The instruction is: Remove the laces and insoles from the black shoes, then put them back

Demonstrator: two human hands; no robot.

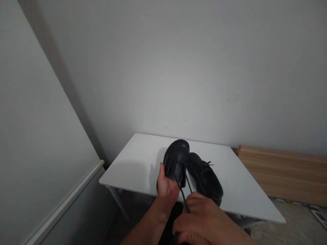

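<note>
Forearms enter from the lower edge of the head view and meet at the near edge of a white table [133, 163]. The left hand [166, 185] rises from below, palm toward the right, its thumb on the near left side of a black shoe [176, 158] and its fingers wrapped round the heel end; it is closed in a firm grip on that shoe. The right hand [201, 221] sits lower and nearer the camera, back of the hand uppermost, fingers curled inward and closed on a dark lace [183, 196]. The exact pinch point is hidden beneath the knuckles. The lace runs taut in two strands from the front of the held shoe down to that hand.

The held shoe stands raised at the heel above the table's near edge. Its long axis runs from the hand up and away, and its rounded toe points toward the wall [178, 68]. A second black shoe [205, 178] lies on the tabletop just beside it on the right, touching or nearly touching it. Its long axis is diagonal, from far left to near right, with a small lace bow on its upper. A wooden board [281, 170] lies to the right of the table.
</note>
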